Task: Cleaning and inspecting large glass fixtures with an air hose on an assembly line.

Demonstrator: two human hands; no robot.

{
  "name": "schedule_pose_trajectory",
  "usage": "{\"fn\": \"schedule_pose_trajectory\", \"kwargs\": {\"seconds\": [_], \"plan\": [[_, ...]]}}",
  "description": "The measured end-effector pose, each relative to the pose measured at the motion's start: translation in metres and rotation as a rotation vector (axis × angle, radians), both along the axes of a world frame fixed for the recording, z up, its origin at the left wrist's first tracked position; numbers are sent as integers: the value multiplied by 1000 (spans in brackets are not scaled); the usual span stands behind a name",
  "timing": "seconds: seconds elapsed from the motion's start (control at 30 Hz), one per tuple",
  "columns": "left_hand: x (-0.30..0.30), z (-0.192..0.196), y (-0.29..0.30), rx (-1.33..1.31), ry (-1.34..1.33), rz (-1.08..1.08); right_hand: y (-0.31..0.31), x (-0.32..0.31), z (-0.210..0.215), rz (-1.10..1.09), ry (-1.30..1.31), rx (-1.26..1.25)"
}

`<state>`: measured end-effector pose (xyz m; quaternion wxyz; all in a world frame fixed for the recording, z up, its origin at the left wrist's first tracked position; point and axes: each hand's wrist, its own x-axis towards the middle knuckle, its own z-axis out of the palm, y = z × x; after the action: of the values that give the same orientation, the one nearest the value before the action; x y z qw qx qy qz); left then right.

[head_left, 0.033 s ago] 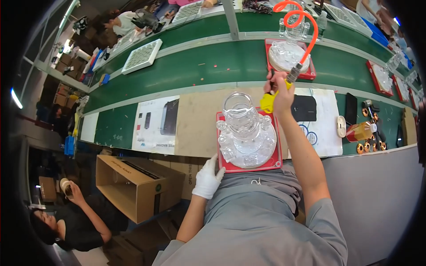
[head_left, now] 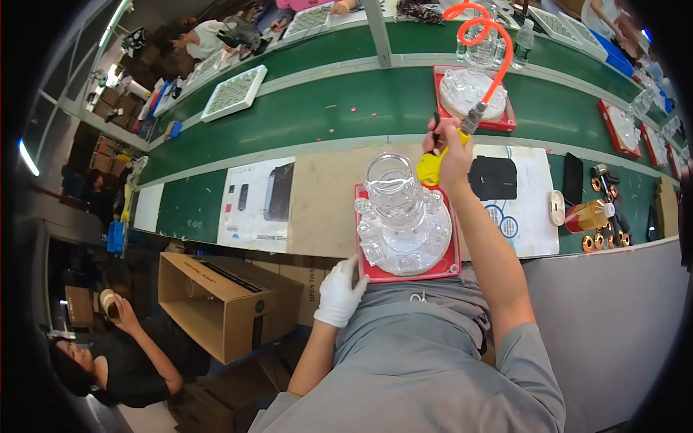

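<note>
Head view: right hand (head_left: 449,155) grips a yellow air gun (head_left: 431,167) over the red tray's (head_left: 453,254) far edge; gloved left hand (head_left: 339,294), fingers loosely spread and holding nothing, touches its near corner.

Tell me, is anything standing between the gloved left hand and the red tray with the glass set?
Nothing visible does. The gloved left hand rests at the near-left corner of the red tray, and no object lies between them. The right hand holds a yellow air tool at the tray's far side.

A long green conveyor belt (head_left: 339,108) runs past a pale work surface (head_left: 325,209). An open cardboard box (head_left: 224,303) sits below; a bright strip, perhaps a lamp (head_left: 29,159), glows left.
</note>
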<state>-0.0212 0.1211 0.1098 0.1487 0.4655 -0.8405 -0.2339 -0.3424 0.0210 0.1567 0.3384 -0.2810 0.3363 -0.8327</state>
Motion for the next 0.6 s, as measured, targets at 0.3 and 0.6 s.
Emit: {"fn": "schedule_pose_trajectory", "kwargs": {"seconds": [0.3, 0.6], "plan": [[-29, -10, 6, -154, 83, -353, 70, -30, 9, -4, -231, -133], [-1, -22, -39, -283, -88, -244, 169, -37, 18, -102, -75, -103]]}}
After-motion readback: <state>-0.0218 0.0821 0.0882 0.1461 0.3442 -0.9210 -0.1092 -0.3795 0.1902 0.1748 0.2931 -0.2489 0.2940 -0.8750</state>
